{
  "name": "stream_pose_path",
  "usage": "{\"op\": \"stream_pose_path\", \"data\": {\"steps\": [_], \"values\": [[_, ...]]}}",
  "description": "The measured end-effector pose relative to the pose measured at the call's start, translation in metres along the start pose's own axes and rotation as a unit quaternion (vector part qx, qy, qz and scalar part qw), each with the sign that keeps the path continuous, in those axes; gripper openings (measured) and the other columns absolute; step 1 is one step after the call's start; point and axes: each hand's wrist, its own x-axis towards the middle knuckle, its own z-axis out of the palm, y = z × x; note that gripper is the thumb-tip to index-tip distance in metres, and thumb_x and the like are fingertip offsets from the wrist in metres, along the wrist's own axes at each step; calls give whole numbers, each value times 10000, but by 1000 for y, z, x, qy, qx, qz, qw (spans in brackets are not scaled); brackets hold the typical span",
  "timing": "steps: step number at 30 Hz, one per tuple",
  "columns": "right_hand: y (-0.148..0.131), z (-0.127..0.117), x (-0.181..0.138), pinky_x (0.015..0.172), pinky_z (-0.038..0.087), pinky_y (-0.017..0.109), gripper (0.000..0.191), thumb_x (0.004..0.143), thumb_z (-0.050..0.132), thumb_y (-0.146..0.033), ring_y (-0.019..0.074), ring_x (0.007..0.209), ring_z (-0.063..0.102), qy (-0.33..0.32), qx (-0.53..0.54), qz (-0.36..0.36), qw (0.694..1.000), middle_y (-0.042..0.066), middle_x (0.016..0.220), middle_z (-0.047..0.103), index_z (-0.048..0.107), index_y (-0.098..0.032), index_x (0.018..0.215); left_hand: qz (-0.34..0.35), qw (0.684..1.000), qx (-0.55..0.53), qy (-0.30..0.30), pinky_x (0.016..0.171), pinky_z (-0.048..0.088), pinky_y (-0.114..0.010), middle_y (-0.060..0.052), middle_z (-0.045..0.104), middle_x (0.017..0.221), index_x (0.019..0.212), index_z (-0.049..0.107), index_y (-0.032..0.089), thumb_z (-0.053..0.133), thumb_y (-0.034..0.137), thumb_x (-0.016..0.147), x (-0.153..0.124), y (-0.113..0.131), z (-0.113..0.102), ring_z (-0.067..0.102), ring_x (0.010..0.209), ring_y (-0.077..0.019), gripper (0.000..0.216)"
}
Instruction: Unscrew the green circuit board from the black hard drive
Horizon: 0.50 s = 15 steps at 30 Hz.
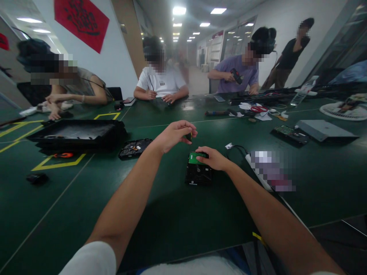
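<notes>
A black hard drive (198, 175) with a green circuit board (195, 158) on its upper face lies on the green table in front of me. My right hand (211, 158) grips its far right side, thumb over the board and fingers along the far edge. Above and just beyond the drive, my left hand (178, 134) is raised with its fingers pinched round a small black-and-yellow object (188, 136). Most of that object is hidden by the fingers, so its kind is unclear.
To the left are a flat black casing part (134, 148) and a large black tray (77, 133). A power strip (258, 172) lies right of my right hand. Farther right sit an opened device (289, 135) and a grey metal box (327, 131). Several people work across the table.
</notes>
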Motion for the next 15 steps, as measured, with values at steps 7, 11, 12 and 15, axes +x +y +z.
{"op": "stream_pose_path", "data": {"steps": [7, 11, 12, 15], "values": [[-3, -2, -1, 1176, 464, 499, 414, 979, 665, -447, 311, 1370, 625, -10, -8, 11, 1000, 112, 1425, 681, 694, -240, 1336, -12, 997, -71, 15, 898, 631, -390, -135, 741, 1055, 992, 748, 120, 669, 269, 939, 2, -1, 3, 706, 1041, -233, 176], [-2, -1, -1, 1167, 475, 508, 422, 977, 669, -449, 316, 1345, 643, -9, -5, 9, 1000, 119, 1440, 673, 695, -235, 1340, -13, 998, -62, -2, 918, 627, -398, -111, 730, 1038, 1020, 737, 134, 696, 288, 927, 0, -1, 1, 699, 1009, -210, 184], [-1, -1, -1, 1167, 477, 509, 417, 976, 671, -447, 315, 1348, 641, -7, -3, 8, 1000, 114, 1435, 677, 697, -243, 1339, -9, 999, -43, -5, 895, 629, -388, -101, 725, 1033, 1032, 734, 142, 717, 312, 919, 0, -1, 0, 694, 988, -201, 205], [2, 0, 0, 1189, 460, 519, 394, 965, 690, -435, 314, 1394, 609, 0, 0, 6, 1000, 86, 1442, 680, 706, -283, 1328, 9, 999, 37, 12, 793, 616, -327, -68, 707, 974, 1031, 728, 162, 774, 385, 883, 1, -3, -2, 673, 902, -175, 271]]}}
